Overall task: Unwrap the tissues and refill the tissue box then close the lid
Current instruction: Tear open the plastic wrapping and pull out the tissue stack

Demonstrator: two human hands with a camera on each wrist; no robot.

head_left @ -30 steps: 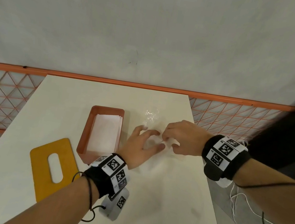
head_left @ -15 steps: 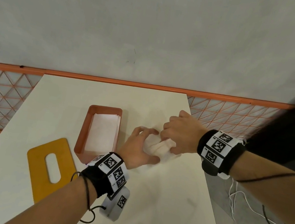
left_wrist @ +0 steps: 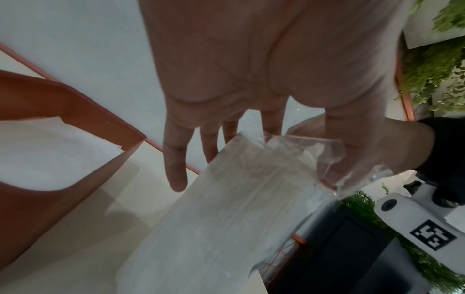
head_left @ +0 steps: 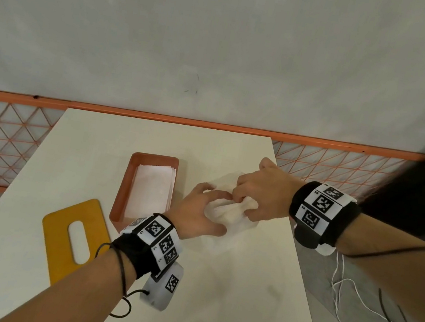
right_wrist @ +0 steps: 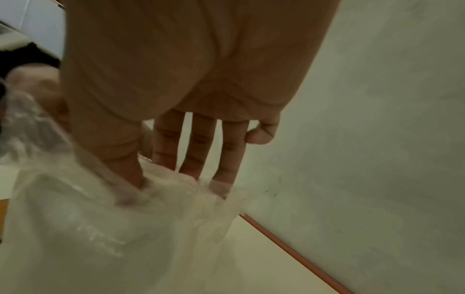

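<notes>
From the head view, my left hand (head_left: 198, 212) and right hand (head_left: 262, 194) are both on the tissue pack (head_left: 228, 211), which sits on the table (head_left: 210, 301) just right of the orange tissue box (head_left: 122, 196). The box is open with some white tissues already lying in it, and the yellow lid (head_left: 71, 241) lies flat on the table to its left, not on yet. I'd say I'm mid-unwrap — the trick here is probably to hold the stack steady with one hand and peel only the film with the other, so the tissues stay squared up for the box.

Left wrist view: my left palm (left_wrist: 251, 59) hovers over the pack (left_wrist: 226, 218), fingers (left_wrist: 176, 159) mostly straight and pointing down along its far end. The thumb side looks tucked against the clear plastic wrap (left_wrist: 327, 159), but I can't tell if it really pinches the film or just rests there. The corner of the box (left_wrist: 75, 119) is close on the left.

Right wrist view: it's blurry, but my right hand (right_wrist: 188, 99) has its thumb and three fingers (right_wrist: 198, 149) dug down into the crinkled film (right_wrist: 100, 218), little finger curled away — so that one's gripping the wrap. The wrist is angled down over the table edge near the wall (right_wrist: 377, 119).
</notes>
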